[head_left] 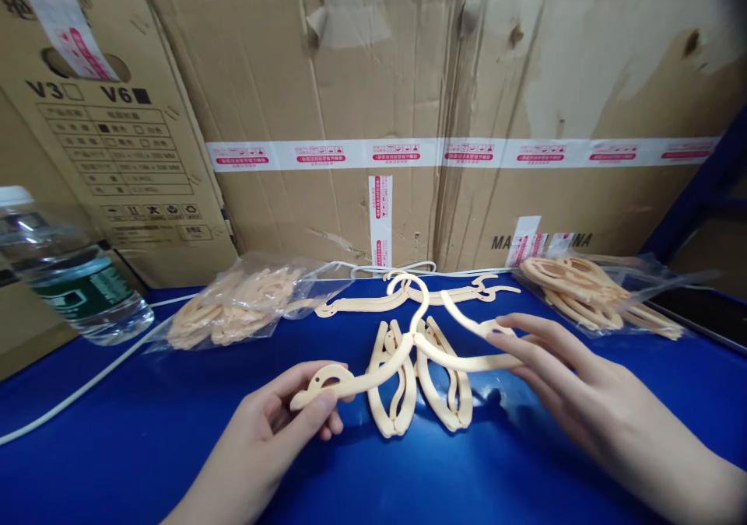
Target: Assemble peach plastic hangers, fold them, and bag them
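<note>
A cream plastic folding clothes hanger (461, 362) is spread open between my hands, its hook pointing up and away from me. My left hand (285, 412) pinches the left end of the hanger between thumb and fingers. Around the right end, my right hand (566, 373) has its fingers closed, with the fingertips on a bar swung up from that arm; the thumb is hidden. Beneath the hanger lie two folded hangers, a left one (378, 408) and a right one (433, 400). Behind them another unfolded hanger (367, 305) lies flat on the blue table.
Clear bags of folded hangers lie at left (233, 307) and right (583, 284). A water bottle (82, 284) stands tilted in view at far left. A white cable (105, 371) crosses the blue table (373, 486). Large cardboard boxes (327, 105) wall off the back.
</note>
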Available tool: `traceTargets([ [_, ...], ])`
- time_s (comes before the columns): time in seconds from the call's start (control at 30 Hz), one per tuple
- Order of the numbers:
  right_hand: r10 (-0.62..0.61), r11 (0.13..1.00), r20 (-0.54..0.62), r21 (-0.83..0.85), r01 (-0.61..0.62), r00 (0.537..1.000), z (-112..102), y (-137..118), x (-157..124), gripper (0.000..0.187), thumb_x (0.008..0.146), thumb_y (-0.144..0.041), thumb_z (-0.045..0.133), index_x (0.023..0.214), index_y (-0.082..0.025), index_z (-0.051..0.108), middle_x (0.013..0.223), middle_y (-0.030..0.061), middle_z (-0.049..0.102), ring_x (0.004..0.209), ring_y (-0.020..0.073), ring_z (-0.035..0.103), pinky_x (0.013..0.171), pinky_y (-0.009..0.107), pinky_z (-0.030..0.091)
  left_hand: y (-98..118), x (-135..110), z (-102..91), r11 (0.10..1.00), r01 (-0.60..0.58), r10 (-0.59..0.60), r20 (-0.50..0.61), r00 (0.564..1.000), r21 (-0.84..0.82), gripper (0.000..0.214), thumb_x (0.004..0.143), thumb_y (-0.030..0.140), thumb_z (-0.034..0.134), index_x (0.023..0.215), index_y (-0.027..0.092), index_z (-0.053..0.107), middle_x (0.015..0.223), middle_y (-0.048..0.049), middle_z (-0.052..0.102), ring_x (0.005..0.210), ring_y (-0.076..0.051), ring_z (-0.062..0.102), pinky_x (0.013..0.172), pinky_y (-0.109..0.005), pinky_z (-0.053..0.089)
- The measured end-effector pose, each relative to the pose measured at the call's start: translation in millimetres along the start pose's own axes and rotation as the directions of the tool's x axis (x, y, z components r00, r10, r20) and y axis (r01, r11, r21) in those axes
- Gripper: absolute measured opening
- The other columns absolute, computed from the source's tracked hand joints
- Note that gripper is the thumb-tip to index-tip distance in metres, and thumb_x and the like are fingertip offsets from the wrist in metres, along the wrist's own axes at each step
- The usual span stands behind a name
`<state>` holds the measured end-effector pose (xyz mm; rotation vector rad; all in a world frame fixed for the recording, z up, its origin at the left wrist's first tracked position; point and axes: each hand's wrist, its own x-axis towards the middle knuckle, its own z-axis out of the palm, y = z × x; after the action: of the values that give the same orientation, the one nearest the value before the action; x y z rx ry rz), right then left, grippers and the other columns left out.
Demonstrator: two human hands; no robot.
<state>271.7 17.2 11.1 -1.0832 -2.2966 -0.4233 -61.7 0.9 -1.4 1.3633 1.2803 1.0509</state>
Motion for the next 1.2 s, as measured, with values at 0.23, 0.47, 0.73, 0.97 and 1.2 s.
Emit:
traceTargets([
  [0.23, 0.343, 0.759, 0.178, 0.527, -0.383, 0.922, 3.7, 4.6, 9.1, 0.031, 0.090, -0.042, 0.061, 0.113, -0.023, 0.068, 0.104, 0.0088, 0.074, 0.088, 0.0248, 0.071, 0.077, 0.036, 0.060, -0.4, 1.8, 2.3, 0.999, -0.026, 0.023, -0.057, 0.998, -0.047, 0.038, 0.078, 0.048, 0.073, 0.105, 0.022, 0.072, 0.077, -0.0020, 0.071, 0.071, -0.017, 0.065, 0.068, -0.023, 0.054],
  [0.47, 0.408, 0.489, 0.339, 0.703, -0.516, 0.848, 2.5, 4.8, 17.0, 0.033, 0.084, -0.047, 0.068, 0.106, -0.022, 0.074, 0.108, 0.0089, 0.074, 0.098, 0.0277, 0.069, 0.089, 0.041, 0.057, -1.8, 3.8, 5.8, 0.983, 0.018, -0.042, -0.122, 0.992, -0.185, 0.043, 0.070, 0.045, 0.080, 0.104, 0.019, 0.070, 0.088, -0.0039, 0.072, 0.075, -0.019, 0.069, 0.071, -0.026, 0.059],
  [0.73, 0.418, 0.184, 0.446, 0.811, -0.555, 0.791, 7.0, -20.6, 15.8, 0.042, 0.083, -0.043, 0.070, 0.117, -0.024, 0.055, 0.081, 0.0021, 0.068, 0.071, 0.0173, 0.064, 0.061, 0.028, 0.055, 15.8, -8.2, 23.3, 0.996, -0.018, 0.004, -0.152, 0.988, -0.091, 0.038, 0.071, 0.042, 0.075, 0.102, 0.021, 0.068, 0.081, -0.0010, 0.066, 0.068, -0.017, 0.063, 0.060, -0.024, 0.057],
  [0.97, 0.385, 0.006, 0.463, 0.864, -0.504, 0.798, 13.0, -40.3, 12.9, 0.043, 0.090, -0.039, 0.065, 0.115, -0.031, 0.031, 0.080, -0.0025, 0.068, 0.063, 0.0115, 0.056, 0.058, 0.022, 0.048, 2.4, -5.0, 21.8, 0.990, -0.089, 0.086, -0.029, 0.996, -0.114, 0.040, 0.079, 0.038, 0.072, 0.116, 0.026, 0.061, 0.079, 0.0010, 0.064, 0.071, -0.017, 0.063, 0.056, -0.023, 0.058],
  [1.2, 0.106, 0.107, 0.548, 0.823, -0.557, 0.830, 7.4, -49.2, 7.3, 0.012, 0.092, -0.031, 0.063, 0.101, -0.025, 0.058, 0.096, 0.0023, 0.064, 0.086, 0.0158, 0.062, 0.079, 0.030, 0.053, -3.3, -9.7, 25.3, 0.979, -0.104, 0.109, 0.018, 0.994, -0.174, 0.039, 0.085, 0.034, 0.070, 0.119, 0.026, 0.054, 0.084, 0.0006, 0.065, 0.074, -0.016, 0.065, 0.062, -0.024, 0.058],
])
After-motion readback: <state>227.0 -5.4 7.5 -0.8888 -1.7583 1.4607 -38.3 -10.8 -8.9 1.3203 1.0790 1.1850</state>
